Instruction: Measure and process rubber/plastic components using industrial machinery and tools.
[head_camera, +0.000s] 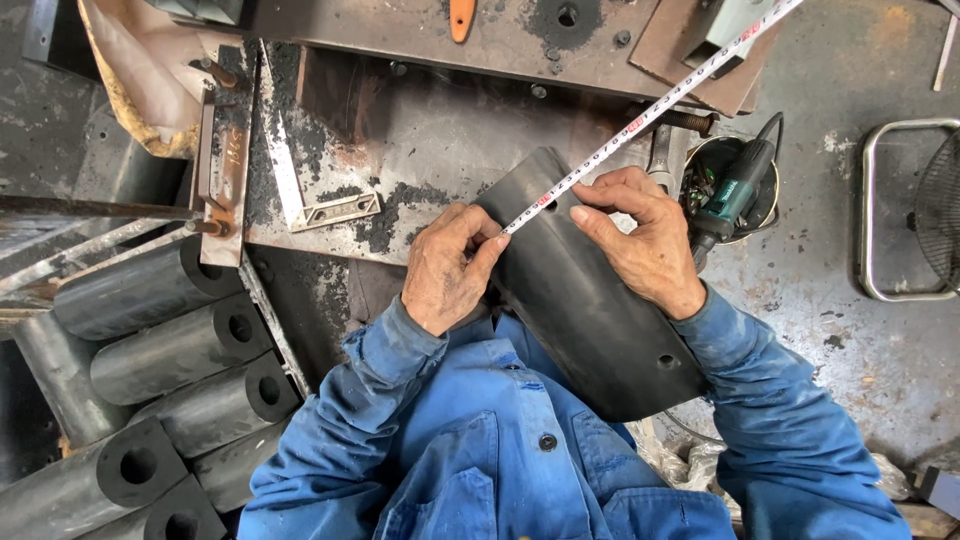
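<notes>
Blue work-shirt sleeves fill the bottom of the head view, closest to the lens, and both of the person's arms reach forward from them. Between the forearms a curved black rubber piece with a small hole near its lower right end leans against the person's chest, its upper edge resting toward a scarred steel workbench. The left hand is curled, its thumb and fingertips pressed together on the end of a white measuring tape, pinning it against the rubber piece just at the hand's right. The right hand lies on the upper right edge of the same piece, index finger and thumb pinching the tape a little way along, the other fingers folded loosely over the rubber. From that pinch the tape runs up and away to the right, crossing the bench and leaving the frame at the top. Just beyond the right hand's knuckles sits a round metal tub holding a teal angle grinder with a black cord. Ahead of the left hand, a steel try square lies flat on the bench. Well off to the left of the left forearm, black rubber cylinders with centre holes are stacked on their sides. Far right of the right arm, a chrome tube frame stands on the stained concrete floor.
</notes>
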